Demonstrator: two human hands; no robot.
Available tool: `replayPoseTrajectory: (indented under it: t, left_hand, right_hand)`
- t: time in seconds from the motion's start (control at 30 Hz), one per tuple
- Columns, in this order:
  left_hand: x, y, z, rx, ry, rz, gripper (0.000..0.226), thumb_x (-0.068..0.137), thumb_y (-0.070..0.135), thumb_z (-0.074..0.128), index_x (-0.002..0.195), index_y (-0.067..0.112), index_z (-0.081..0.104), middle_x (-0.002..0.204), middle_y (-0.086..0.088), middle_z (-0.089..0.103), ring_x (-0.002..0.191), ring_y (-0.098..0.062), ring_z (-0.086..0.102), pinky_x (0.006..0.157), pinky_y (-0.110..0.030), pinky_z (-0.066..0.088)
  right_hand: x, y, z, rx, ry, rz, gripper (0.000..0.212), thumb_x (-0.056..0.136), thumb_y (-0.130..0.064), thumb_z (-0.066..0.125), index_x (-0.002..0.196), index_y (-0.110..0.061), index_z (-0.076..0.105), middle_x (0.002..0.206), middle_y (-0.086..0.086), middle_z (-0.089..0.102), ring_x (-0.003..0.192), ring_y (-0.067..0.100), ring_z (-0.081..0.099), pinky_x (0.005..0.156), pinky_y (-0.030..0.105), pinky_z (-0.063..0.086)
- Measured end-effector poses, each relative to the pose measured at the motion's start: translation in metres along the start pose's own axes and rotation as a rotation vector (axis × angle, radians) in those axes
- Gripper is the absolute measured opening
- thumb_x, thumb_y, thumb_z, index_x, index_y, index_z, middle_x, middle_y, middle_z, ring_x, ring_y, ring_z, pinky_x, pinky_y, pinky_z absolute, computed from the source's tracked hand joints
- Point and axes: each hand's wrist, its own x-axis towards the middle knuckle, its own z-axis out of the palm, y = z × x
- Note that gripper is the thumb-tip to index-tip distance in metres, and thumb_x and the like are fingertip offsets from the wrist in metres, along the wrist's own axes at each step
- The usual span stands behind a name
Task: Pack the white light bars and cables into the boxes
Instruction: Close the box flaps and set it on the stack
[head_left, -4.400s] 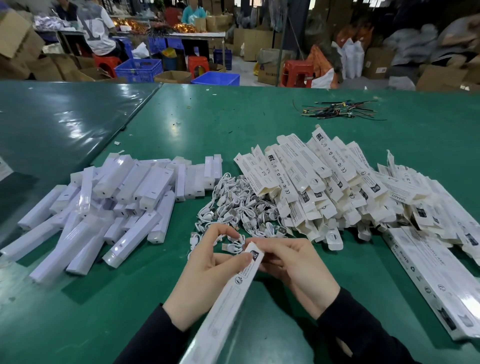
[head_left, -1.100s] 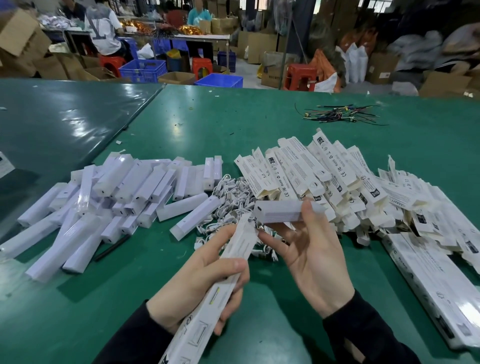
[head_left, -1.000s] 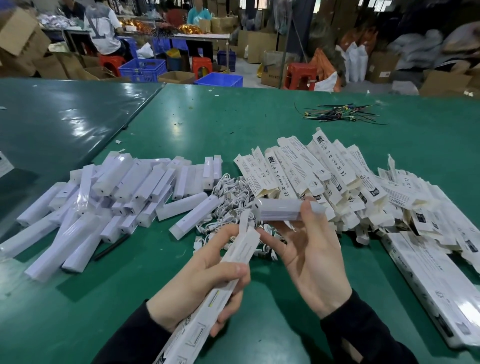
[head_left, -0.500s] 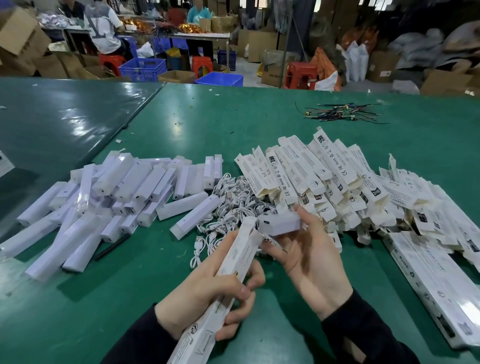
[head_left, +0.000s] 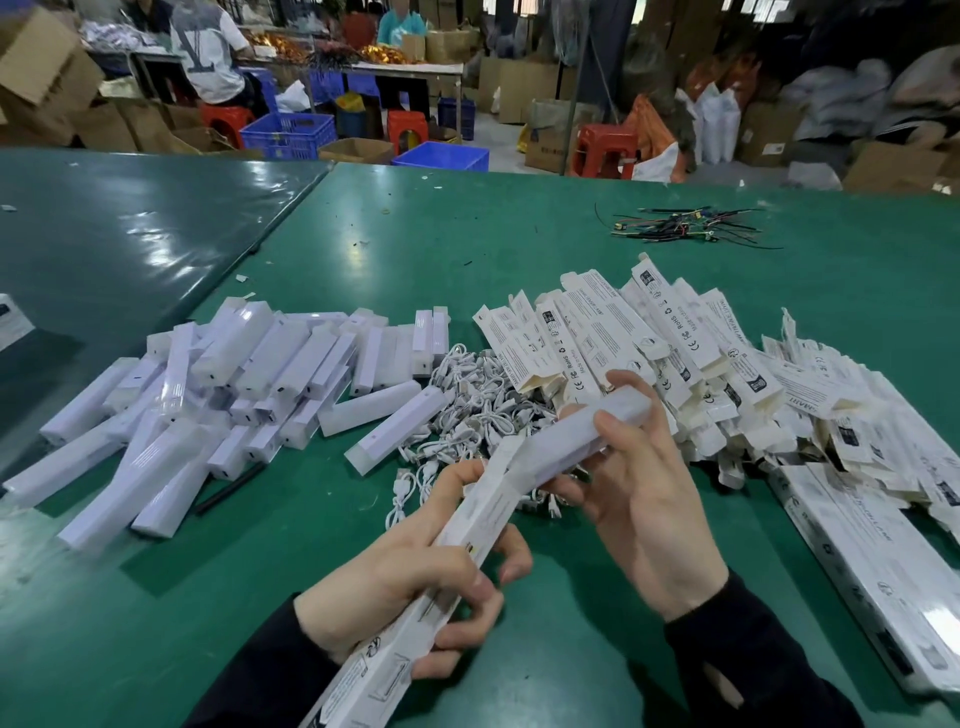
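My left hand (head_left: 410, 587) grips a long white printed box (head_left: 452, 551) that points up and to the right, its open end near the table's middle. My right hand (head_left: 639, 499) holds a white light bar (head_left: 576, 431) whose lower end sits at the box's open mouth. A heap of white light bars (head_left: 208, 405) lies on the left. White coiled cables (head_left: 467, 410) are piled in the centre. Several empty printed boxes (head_left: 649, 353) are stacked to the right.
The green table (head_left: 467, 234) stretches ahead, with a bundle of dark wires (head_left: 680, 228) at the far right. Closed long boxes (head_left: 883, 561) lie along the right edge. Beyond the table are blue crates, red stools, cardboard cartons and seated people.
My right hand has turned the light bar from lying crosswise to lining up with the box, and brought its end to the open mouth. My left hand has kept its grip on the box.
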Motion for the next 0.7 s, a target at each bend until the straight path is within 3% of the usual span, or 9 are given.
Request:
replayPoseTrajectory:
  t: [0.23,0.33,0.4,0.43,0.5,0.6,0.63,0.7]
  left_hand:
    - [-0.003,-0.001,0.008,0.079,-0.021,-0.149,0.043,0.076,0.002,0.052,0.111,0.023,0.039,0.087,-0.014,0.037,0.045,-0.007,0.051,0.041,-0.017,0.043]
    - [-0.001,-0.001,0.015,-0.006,-0.021,-0.112,0.050,0.078,0.010,0.064,0.116,0.018,0.034,0.085,-0.015,0.042,0.041,-0.012,0.048,0.036,-0.018,0.040]
    - [0.003,0.007,0.019,-0.111,0.016,-0.140,0.060,0.081,0.027,0.073,0.120,0.014,0.030,0.075,-0.013,0.051,0.035,-0.017,0.044,0.031,-0.019,0.038]
    - [0.005,0.011,0.021,-0.114,0.047,-0.171,0.054,0.088,0.041,0.066,0.114,0.008,0.031,0.066,-0.011,0.055,0.031,-0.017,0.044,0.029,-0.019,0.039]
    - [0.010,0.022,0.026,-0.068,0.091,-0.225,0.048,0.097,0.046,0.029,0.100,-0.001,0.038,0.056,-0.016,0.050,0.025,-0.016,0.045,0.027,-0.017,0.038]
    - [0.016,0.021,0.025,0.163,0.153,-0.015,0.033,0.103,0.005,0.020,0.126,-0.007,0.040,0.067,-0.019,0.037,0.019,-0.016,0.041,0.023,-0.013,0.030]
    - [0.018,0.017,0.022,0.207,0.128,0.009,0.031,0.101,-0.005,0.021,0.124,-0.009,0.042,0.068,-0.017,0.038,0.019,-0.012,0.041,0.026,-0.011,0.031]
    - [0.017,0.017,0.020,0.026,0.040,-0.005,0.018,0.089,-0.015,0.041,0.106,-0.013,0.049,0.067,-0.015,0.043,0.021,-0.008,0.043,0.034,-0.007,0.032]
  right_hand:
    - [0.001,-0.008,-0.008,-0.282,-0.076,0.128,0.023,0.083,-0.023,0.059,0.099,-0.039,0.060,0.091,0.005,0.060,0.075,0.011,0.061,0.057,0.025,0.052]
    - [-0.001,-0.004,-0.010,-0.335,-0.129,0.181,0.026,0.082,-0.027,0.064,0.107,-0.034,0.060,0.087,0.000,0.059,0.076,0.011,0.061,0.063,0.025,0.052]
    - [-0.002,0.000,-0.007,-0.343,-0.171,0.219,0.025,0.088,-0.036,0.061,0.112,-0.029,0.064,0.090,-0.003,0.065,0.082,0.009,0.062,0.068,0.022,0.051]
    - [-0.003,0.002,-0.006,-0.404,-0.179,0.224,0.026,0.094,-0.038,0.056,0.114,-0.027,0.067,0.094,-0.005,0.068,0.086,0.007,0.062,0.071,0.019,0.049]
    - [-0.004,0.009,-0.003,-0.514,-0.171,0.213,0.027,0.099,-0.029,0.049,0.116,-0.022,0.068,0.094,-0.010,0.071,0.084,0.001,0.062,0.072,0.015,0.047]
    - [-0.006,0.019,-0.001,-0.508,-0.075,0.179,0.016,0.089,-0.024,0.062,0.103,-0.017,0.065,0.085,-0.005,0.070,0.072,0.005,0.064,0.065,0.018,0.051]
    - [-0.006,0.020,0.001,-0.506,-0.052,0.160,0.018,0.085,-0.029,0.063,0.096,-0.016,0.065,0.083,-0.003,0.070,0.071,0.006,0.063,0.064,0.019,0.051]
    - [-0.007,0.020,0.003,-0.505,-0.053,0.145,0.025,0.081,-0.038,0.058,0.089,-0.016,0.068,0.078,-0.004,0.069,0.068,0.005,0.062,0.060,0.017,0.050]
